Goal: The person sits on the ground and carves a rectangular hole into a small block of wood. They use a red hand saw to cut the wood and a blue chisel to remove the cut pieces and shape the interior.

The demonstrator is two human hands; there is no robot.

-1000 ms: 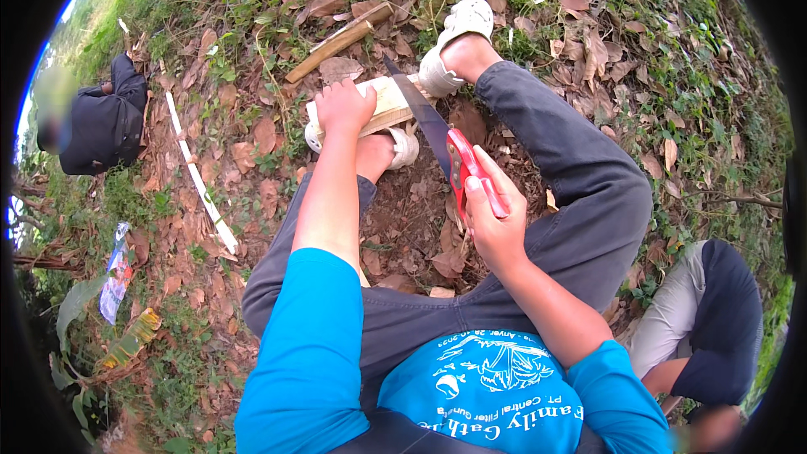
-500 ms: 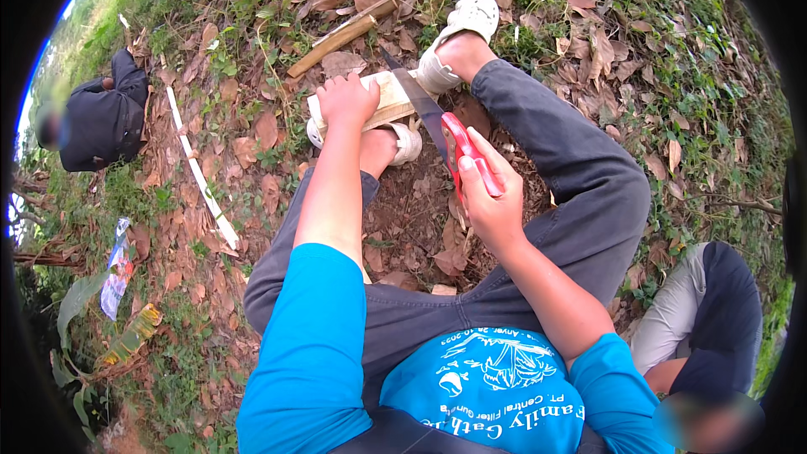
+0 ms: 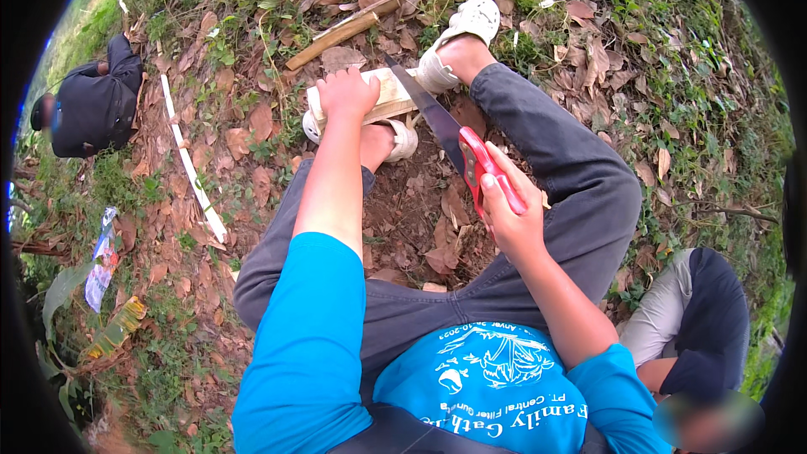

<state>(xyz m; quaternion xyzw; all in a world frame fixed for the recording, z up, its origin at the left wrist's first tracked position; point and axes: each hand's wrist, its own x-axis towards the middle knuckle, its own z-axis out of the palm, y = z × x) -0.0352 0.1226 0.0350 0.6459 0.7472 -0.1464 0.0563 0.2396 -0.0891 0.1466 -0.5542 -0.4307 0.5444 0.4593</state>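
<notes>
Left fingers (image 3: 334,78) grip wood (image 3: 393,94); right fingers (image 3: 518,195), towards four o'clock, grip the saw (image 3: 441,126). If the wood wobbles, the saw might slip and cut.

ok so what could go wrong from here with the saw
The red-handled saw in the right hand could skip sideways into the right shoe, close beside its blade. A slip the other way might reach the left hand, gripping the wooden block. That block may also rock, as it seems to rest over the left shoe.
</notes>
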